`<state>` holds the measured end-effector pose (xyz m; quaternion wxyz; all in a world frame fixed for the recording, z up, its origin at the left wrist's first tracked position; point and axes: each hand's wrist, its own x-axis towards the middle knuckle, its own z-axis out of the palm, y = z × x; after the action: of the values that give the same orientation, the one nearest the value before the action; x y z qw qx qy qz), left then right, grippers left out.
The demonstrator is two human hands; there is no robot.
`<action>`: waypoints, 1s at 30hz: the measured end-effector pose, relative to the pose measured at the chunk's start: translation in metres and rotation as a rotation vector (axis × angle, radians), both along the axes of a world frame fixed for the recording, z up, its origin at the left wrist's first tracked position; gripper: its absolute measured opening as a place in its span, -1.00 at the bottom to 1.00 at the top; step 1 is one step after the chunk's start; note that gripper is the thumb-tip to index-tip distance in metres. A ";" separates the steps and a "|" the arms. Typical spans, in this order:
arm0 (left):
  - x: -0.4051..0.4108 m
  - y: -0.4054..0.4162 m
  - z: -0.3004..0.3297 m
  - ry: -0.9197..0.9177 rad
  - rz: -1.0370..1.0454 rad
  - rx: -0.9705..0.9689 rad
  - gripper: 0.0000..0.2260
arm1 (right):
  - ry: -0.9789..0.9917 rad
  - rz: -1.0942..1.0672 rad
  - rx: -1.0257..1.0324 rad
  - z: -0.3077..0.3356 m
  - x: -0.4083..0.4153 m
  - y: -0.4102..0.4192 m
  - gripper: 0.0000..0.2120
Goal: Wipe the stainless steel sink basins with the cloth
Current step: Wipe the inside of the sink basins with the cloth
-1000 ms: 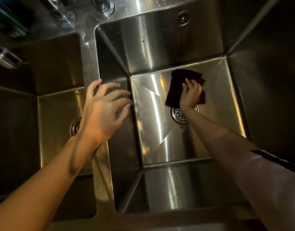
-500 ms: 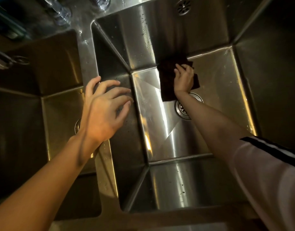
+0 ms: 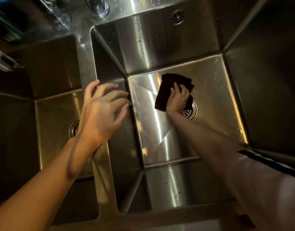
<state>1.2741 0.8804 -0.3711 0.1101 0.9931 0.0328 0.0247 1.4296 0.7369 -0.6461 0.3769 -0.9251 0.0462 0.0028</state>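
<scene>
Two stainless steel basins lie below me. A dark cloth (image 3: 166, 90) lies flat on the floor of the right basin (image 3: 215, 104), just left of its round drain (image 3: 190, 110). My right hand (image 3: 178, 99) presses down on the cloth with fingers spread over it, partly covering the drain. My left hand (image 3: 101, 110) hovers over the steel divider (image 3: 86, 67) between the basins, fingers spread and loosely bent, thumb near the divider's edge, holding nothing. The left basin (image 3: 55, 117) shows its own drain (image 3: 74, 129), partly hidden by my left wrist.
Faucet bases (image 3: 100, 7) stand on the deck behind the divider. An overflow grille (image 3: 178, 17) sits high on the right basin's back wall. A metal rack edge (image 3: 3, 61) juts in at the far left. Water droplets speckle the basin walls.
My right hand pushed the cloth toward the back wall, then drew it back to the floor by the drain. The left hand stayed above the divider.
</scene>
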 end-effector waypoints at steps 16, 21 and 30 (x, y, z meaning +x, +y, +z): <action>-0.002 -0.002 0.000 0.041 -0.028 0.049 -0.77 | 0.034 0.404 -0.038 0.013 0.041 0.021 -0.70; -0.004 -0.002 -0.001 0.050 -0.015 0.061 -0.72 | 0.048 0.161 -0.043 0.010 0.072 -0.016 -0.69; -0.001 -0.001 -0.001 0.057 -0.011 0.068 -0.72 | -0.070 -0.074 -0.056 -0.009 0.036 -0.054 -0.67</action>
<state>1.2729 0.8794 -0.3721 0.0754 0.9967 0.0298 -0.0033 1.4655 0.6831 -0.6555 0.3519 -0.9325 0.0674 -0.0450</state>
